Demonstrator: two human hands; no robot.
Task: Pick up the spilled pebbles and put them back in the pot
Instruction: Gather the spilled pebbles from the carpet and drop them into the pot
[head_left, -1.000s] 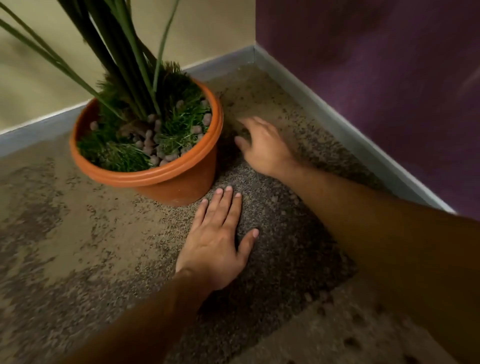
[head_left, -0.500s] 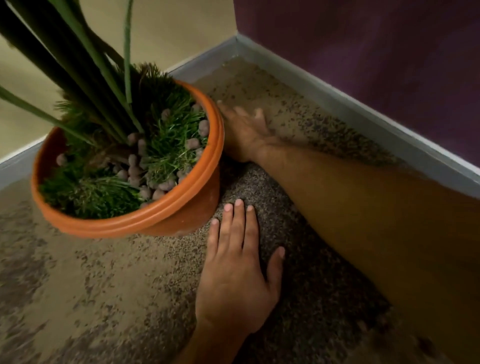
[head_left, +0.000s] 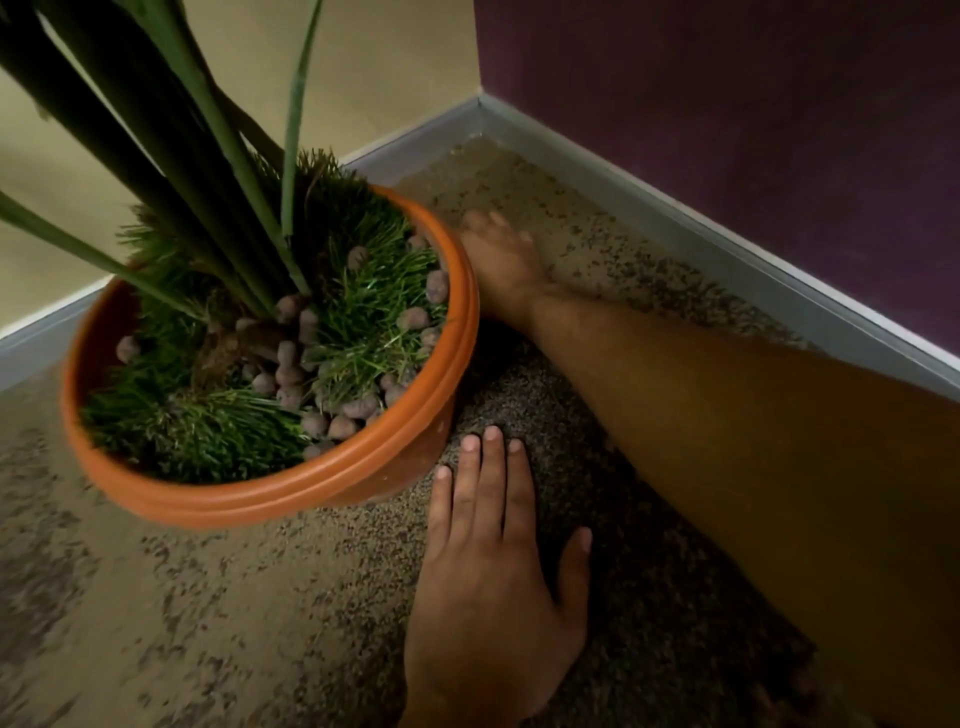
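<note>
Resting flat with fingers straight on the speckled floor (head_left: 208, 597), the left hand (head_left: 493, 587) holds nothing; the right hand (head_left: 501, 260), blurred behind the round orange plastic pot (head_left: 291, 488), has an unreadable grip.

Speckled carpet (head_left: 218, 597); grey skirting (head_left: 675, 208); purple wall (head_left: 727, 104), cream wall (head_left: 389, 67)

Corner of a room, seen from above. Beige wall (head_left: 405, 57) at upper left, dark purple wall (head_left: 727, 104) at upper right, meeting at upper centre. Grey skirting board (head_left: 675, 208) along the foot of both. Speckled brown-and-tan floor (head_left: 208, 597) below, blotched darker at lower left. Dim, warm light.
</note>
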